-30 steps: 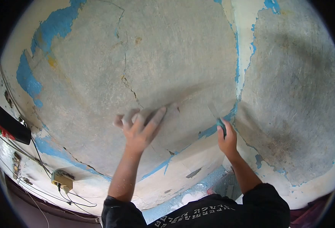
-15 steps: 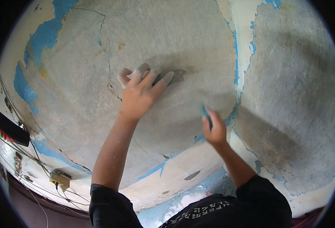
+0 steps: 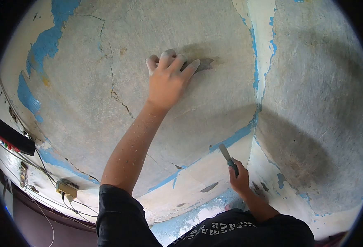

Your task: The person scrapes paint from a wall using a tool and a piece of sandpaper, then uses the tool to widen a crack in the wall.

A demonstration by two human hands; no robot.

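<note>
Up on the grey, stripped wall (image 3: 181, 119), my left hand (image 3: 167, 80) presses a dark grey sheet with a ragged edge, which looks like sandpaper (image 3: 205, 65). Its fingers are bent over the sheet, and pale dust coats their tips. Lower right, my right hand (image 3: 240, 177) is closed around the green handle of a putty knife (image 3: 232, 163). The narrow blade points up and to the left, in front of the wall's lower blue and white edge. Part of the sheet is hidden under my left fingers.
Blue paint remnants (image 3: 47, 47) border the grey area on the left. A wall corner (image 3: 256, 99) runs down the right. At lower left are a dark box (image 3: 12, 136), a yellowish socket (image 3: 66, 189) and loose cables. A crack (image 3: 119, 101) crosses the plaster.
My left hand has slid up and right along the wall with the sandpaper. My right hand has dropped lower, toward my body, still gripping the putty knife.
</note>
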